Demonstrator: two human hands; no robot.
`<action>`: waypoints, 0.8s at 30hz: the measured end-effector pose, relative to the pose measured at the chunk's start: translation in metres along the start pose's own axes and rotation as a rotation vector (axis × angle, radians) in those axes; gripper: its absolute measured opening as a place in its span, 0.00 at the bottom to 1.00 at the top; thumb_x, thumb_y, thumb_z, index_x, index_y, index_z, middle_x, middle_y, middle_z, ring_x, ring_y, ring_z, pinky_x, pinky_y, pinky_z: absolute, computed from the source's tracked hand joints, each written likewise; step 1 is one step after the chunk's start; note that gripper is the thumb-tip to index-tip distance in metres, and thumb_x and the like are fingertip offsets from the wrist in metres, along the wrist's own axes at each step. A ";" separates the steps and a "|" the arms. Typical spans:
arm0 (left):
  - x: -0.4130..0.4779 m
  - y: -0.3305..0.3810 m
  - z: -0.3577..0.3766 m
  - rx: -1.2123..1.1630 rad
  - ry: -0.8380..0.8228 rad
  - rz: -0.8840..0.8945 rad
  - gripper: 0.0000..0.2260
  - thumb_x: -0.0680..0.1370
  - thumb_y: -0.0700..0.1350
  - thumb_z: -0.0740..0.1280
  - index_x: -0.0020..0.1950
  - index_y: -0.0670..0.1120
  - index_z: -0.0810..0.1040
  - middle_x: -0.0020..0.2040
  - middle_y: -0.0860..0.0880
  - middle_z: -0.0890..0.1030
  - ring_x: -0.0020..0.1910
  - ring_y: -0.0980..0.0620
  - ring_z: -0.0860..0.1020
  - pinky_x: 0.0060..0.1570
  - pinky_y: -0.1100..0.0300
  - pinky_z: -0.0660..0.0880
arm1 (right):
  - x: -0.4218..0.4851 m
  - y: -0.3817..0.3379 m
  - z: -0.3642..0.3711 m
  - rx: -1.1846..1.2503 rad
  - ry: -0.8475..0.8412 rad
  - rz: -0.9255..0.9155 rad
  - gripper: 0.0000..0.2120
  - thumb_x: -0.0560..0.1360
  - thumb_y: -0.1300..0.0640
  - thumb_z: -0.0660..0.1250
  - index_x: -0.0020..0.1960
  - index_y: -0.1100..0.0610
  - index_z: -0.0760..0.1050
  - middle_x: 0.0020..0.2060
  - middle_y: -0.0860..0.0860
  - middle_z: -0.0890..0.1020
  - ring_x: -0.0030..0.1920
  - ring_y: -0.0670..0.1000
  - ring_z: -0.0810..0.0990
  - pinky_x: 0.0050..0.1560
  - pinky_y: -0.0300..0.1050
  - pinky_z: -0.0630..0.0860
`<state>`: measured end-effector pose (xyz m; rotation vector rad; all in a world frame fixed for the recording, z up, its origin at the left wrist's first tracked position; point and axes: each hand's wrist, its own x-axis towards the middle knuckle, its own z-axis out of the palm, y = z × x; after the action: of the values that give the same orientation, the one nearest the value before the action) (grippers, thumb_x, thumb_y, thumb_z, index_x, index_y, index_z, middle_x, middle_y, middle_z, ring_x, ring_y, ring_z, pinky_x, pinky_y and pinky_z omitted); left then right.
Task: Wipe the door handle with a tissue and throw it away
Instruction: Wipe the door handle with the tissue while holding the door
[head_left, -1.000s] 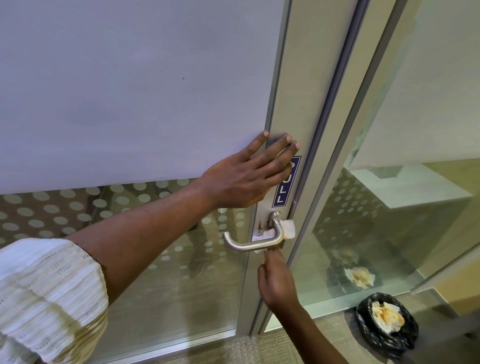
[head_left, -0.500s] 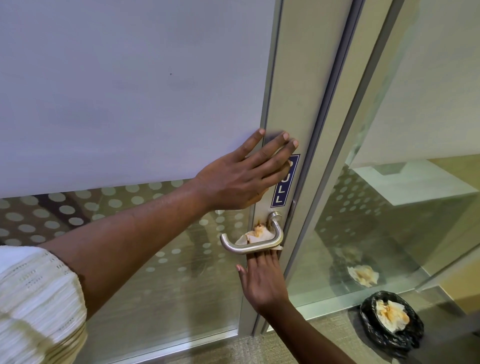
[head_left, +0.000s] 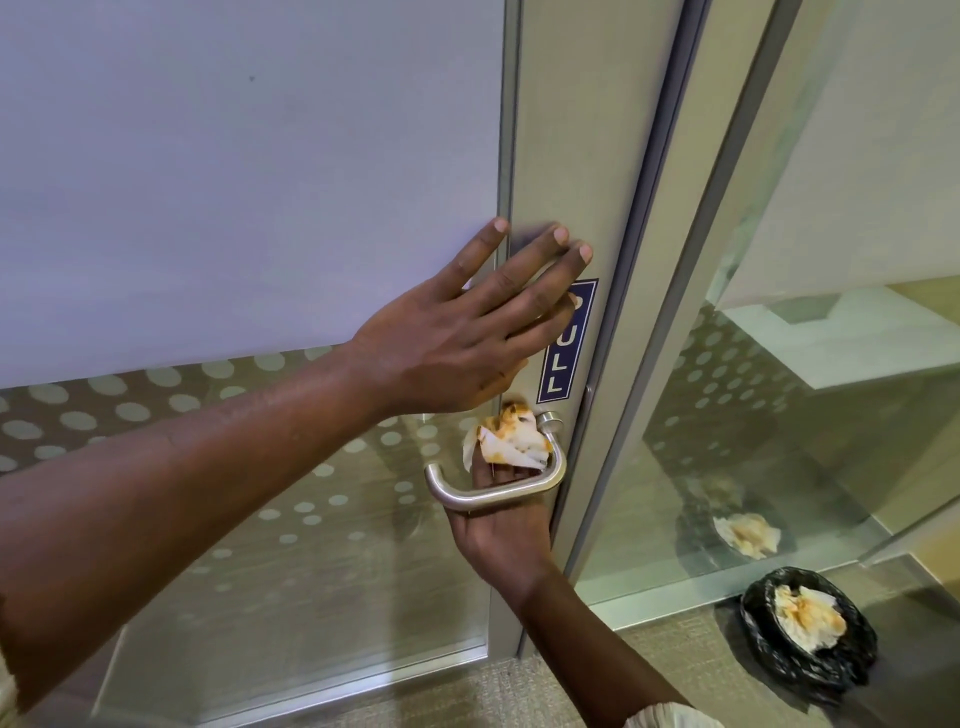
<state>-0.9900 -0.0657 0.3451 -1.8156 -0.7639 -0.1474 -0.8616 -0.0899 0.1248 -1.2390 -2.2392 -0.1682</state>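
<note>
A brushed-steel lever door handle (head_left: 488, 493) juts from the door's metal frame (head_left: 571, 156), below a blue PULL sticker (head_left: 563, 358). My left hand (head_left: 457, 343) lies flat on the door above the handle, fingers spread, holding nothing. My right hand (head_left: 498, 535) reaches up from below, its fingers behind the lever. It holds a crumpled white tissue (head_left: 511, 439) stained orange-brown against the door between lever and frame. A small bin lined with a black bag (head_left: 810, 629) sits on the floor at the lower right, with used stained tissues inside.
The door has frosted glass (head_left: 234, 182) above and a dotted clear pane below. A fixed glass panel (head_left: 779, 441) to the right of the door reflects the bin. Carpet (head_left: 467, 691) covers the floor in front.
My right hand has risen from under the lever and pushed the tissue up behind the handle, showing its stained side. My left hand stays flat on the door.
</note>
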 end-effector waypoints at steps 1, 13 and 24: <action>0.000 0.000 0.000 0.000 0.002 -0.002 0.24 0.87 0.50 0.55 0.80 0.40 0.65 0.82 0.36 0.60 0.81 0.36 0.59 0.78 0.36 0.52 | 0.003 0.000 0.001 0.028 0.008 0.010 0.31 0.82 0.40 0.53 0.78 0.58 0.63 0.77 0.64 0.63 0.78 0.66 0.55 0.77 0.63 0.53; 0.001 0.001 0.003 -0.011 0.022 -0.013 0.22 0.87 0.50 0.56 0.79 0.40 0.68 0.81 0.36 0.61 0.80 0.35 0.60 0.77 0.35 0.53 | -0.049 -0.001 0.024 0.030 -0.116 0.118 0.32 0.82 0.36 0.51 0.64 0.60 0.79 0.63 0.62 0.80 0.65 0.61 0.76 0.61 0.55 0.78; -0.001 0.002 0.005 -0.022 0.007 -0.009 0.23 0.87 0.50 0.55 0.79 0.40 0.66 0.82 0.36 0.61 0.81 0.35 0.60 0.77 0.35 0.52 | -0.013 0.005 0.014 0.171 0.022 0.019 0.22 0.80 0.43 0.62 0.68 0.54 0.75 0.63 0.57 0.81 0.67 0.59 0.75 0.70 0.56 0.70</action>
<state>-0.9907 -0.0622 0.3417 -1.8319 -0.7682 -0.1689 -0.8579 -0.0913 0.1059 -1.1613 -2.1722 0.0165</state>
